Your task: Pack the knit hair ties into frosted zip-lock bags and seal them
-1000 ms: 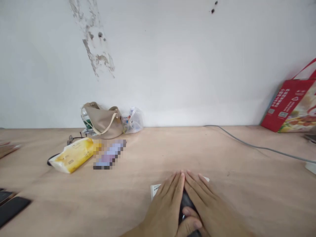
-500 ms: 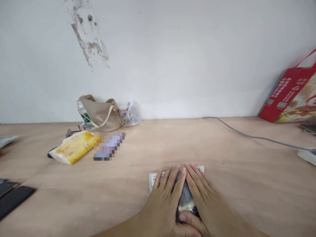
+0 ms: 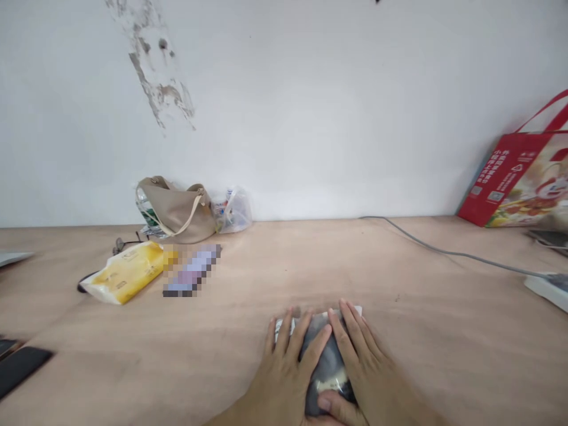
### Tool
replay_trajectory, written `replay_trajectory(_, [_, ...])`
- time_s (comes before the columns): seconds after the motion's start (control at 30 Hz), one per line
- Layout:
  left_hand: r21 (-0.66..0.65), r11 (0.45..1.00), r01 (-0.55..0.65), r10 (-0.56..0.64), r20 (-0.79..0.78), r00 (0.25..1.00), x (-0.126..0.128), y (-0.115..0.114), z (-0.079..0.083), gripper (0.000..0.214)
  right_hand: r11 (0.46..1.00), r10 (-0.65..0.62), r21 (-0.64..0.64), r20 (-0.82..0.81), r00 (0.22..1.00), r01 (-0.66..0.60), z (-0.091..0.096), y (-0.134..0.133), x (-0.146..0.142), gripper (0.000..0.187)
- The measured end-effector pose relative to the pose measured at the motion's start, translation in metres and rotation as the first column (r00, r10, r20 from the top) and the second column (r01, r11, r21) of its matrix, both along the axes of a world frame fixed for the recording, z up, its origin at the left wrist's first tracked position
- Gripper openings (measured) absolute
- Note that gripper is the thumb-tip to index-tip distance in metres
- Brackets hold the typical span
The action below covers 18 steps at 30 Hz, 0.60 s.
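Observation:
A clear plastic packet with something dark inside (image 3: pixel 329 361) lies on the wooden table at the bottom middle. My left hand (image 3: pixel 286 361) rests flat on its left side, fingers spread and pointing away from me. On its right side lies my right hand (image 3: pixel 366 361), also flat, with fingers stretched out and its thumb across the packet's near end. White label pieces show at the packet's far corners. Both palms hide much of the packet, and what exactly is in it I cannot make out.
Left of my hands lie a phone (image 3: pixel 193 272) and a yellow tissue pack (image 3: pixel 131 272). A beige handbag (image 3: pixel 177 207) and a plastic bag (image 3: pixel 236 210) stand by the wall. To the right are a grey cable (image 3: pixel 426 244), a red bag (image 3: pixel 501 171) and a white power strip (image 3: pixel 548 290).
My left hand has shifted slightly left, and the fingers have spread, showing more of the packet between my hands. The view has moved slightly.

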<state>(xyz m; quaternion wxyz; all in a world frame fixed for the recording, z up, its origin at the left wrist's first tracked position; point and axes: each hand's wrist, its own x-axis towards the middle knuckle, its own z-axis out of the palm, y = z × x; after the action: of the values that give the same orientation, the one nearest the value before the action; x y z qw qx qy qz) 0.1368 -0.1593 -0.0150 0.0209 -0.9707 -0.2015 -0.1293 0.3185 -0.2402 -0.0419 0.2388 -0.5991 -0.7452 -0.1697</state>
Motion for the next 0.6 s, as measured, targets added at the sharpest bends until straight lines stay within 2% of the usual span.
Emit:
replay_trajectory(0.4, [-0.044,0.999,0.021,-0.023,-0.042,0.999,0.002,0.008,0.000,0.098,0.999,-0.051,0.000,0.020,0.999,0.051,-0.006,0.007,-0.001,0.106])
replay_trajectory(0.6, [-0.044,0.998,0.041,-0.040,0.011,0.999,0.004,0.013,-0.004,0.096,1.000,-0.008,0.030,0.036,0.999,0.007,-0.012,0.011,0.005,0.109])
